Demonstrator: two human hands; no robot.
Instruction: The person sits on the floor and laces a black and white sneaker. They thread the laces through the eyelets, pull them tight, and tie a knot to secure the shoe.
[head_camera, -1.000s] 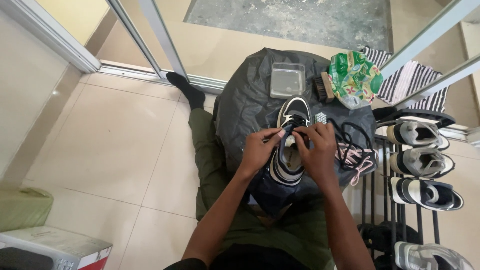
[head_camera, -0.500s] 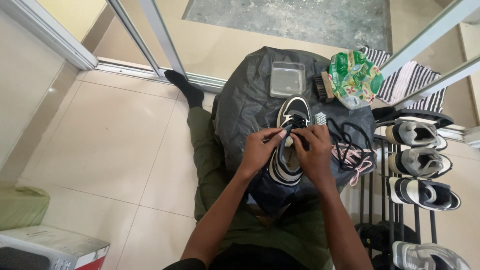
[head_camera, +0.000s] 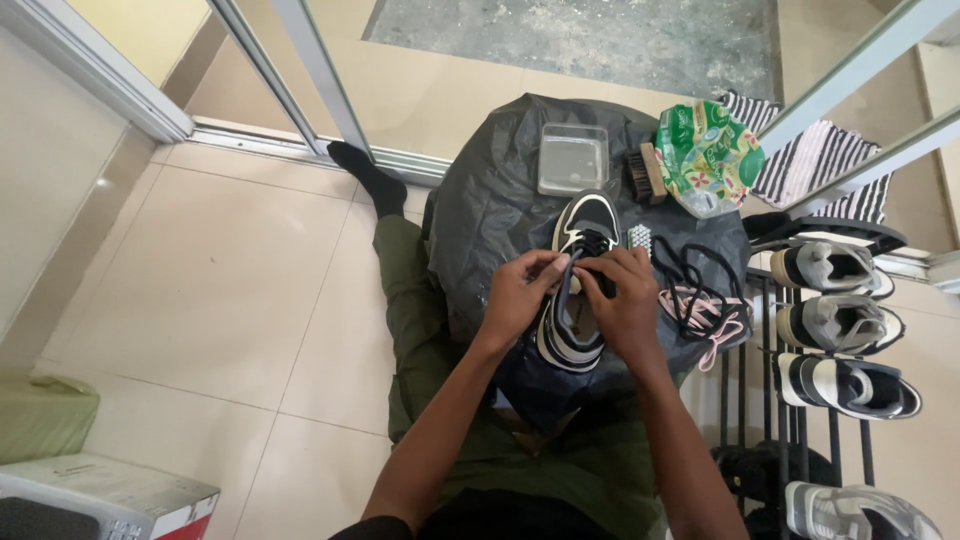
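Pinching black lace (head_camera: 583, 262) — left hand (head_camera: 517, 297) | right hand (head_camera: 625, 303) | black-and-white sneaker (head_camera: 575, 290) — on black sheet (head_camera: 480, 220)

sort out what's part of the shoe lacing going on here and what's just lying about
In hand: black and white sneaker, left hand, right hand, black lace, black plastic sheet.

Lying about: clear tub, brush, green pouch, loose laces, shoe rack, striped cloth.
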